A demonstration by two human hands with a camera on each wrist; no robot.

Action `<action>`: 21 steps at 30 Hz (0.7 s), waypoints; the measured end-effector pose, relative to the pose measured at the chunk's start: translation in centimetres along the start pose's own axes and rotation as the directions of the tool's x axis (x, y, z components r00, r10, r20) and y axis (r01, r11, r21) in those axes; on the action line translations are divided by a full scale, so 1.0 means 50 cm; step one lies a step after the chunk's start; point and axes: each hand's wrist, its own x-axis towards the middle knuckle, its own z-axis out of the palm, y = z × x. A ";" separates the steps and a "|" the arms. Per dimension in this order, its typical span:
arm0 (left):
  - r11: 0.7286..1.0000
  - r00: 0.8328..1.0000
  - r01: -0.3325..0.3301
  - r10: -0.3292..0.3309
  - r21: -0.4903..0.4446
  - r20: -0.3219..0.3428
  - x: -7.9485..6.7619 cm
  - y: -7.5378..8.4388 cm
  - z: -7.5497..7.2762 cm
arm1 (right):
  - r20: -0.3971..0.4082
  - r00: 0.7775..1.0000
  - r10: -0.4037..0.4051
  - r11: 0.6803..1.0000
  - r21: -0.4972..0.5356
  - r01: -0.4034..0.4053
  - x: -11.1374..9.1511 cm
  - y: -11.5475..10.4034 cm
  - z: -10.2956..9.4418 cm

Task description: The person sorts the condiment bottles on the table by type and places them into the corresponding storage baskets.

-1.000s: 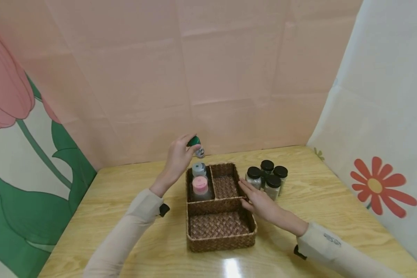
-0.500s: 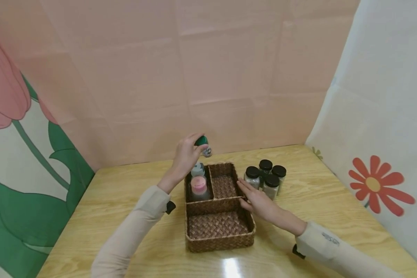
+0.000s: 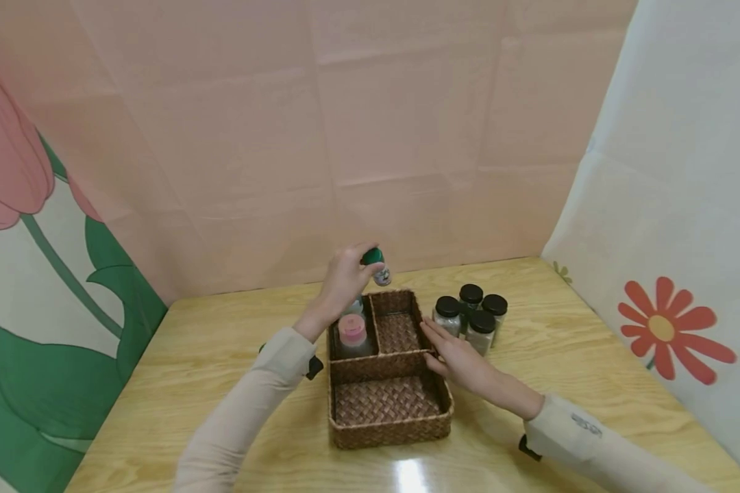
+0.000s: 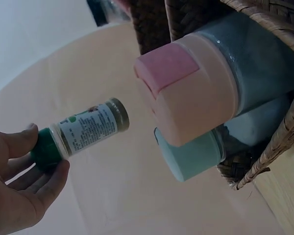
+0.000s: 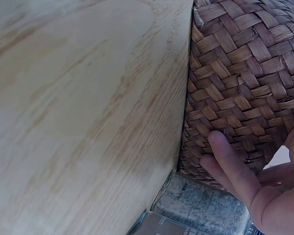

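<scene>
Worktop (image 3: 284, 448) nearest, pale wood grain; basket (image 3: 391, 433) on it, woven, three compartments, wide one in front; right hand (image 3: 465, 363) at its right side, fingers extended against the outer wall, closed round nothing; thumb near the rim, contact unclear; probably steadying.

Farther in: pink-capped bottle (image 3: 352, 330) upright in the rear left compartment; mint-capped bottle (image 4: 191, 159) behind it, partly hidden in the head view; four black-lidded jars (image 3: 482, 322) on the worktop just right of the basket, beside the right fingers.

Beyond: left hand (image 3: 344, 277) raised over the basket's rear, thumb and fingers pinching the green cap (image 4: 46, 151) of the shaker (image 3: 381, 275); shaker in mid-air, tilted, cap up, base down to the right; apart from basket and bottles; whether squarely above the rear right compartment, cannot tell.

Handling, judged: light, stiff; smooth sides, could slip; glass or plastic not resolved, so treat as breakable; cap a fair hold for lowering from above, leaves the base free; relies on the cap being tight, otherwise take the labelled body; pink sheet (image 3: 370, 137) hangs behind everything.
</scene>
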 end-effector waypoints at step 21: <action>0.980 0.932 0.201 -0.190 -0.004 0.309 -0.003 -0.014 0.055 | 0.003 1.000 0.002 1.000 -0.014 -0.002 0.001 0.009 0.008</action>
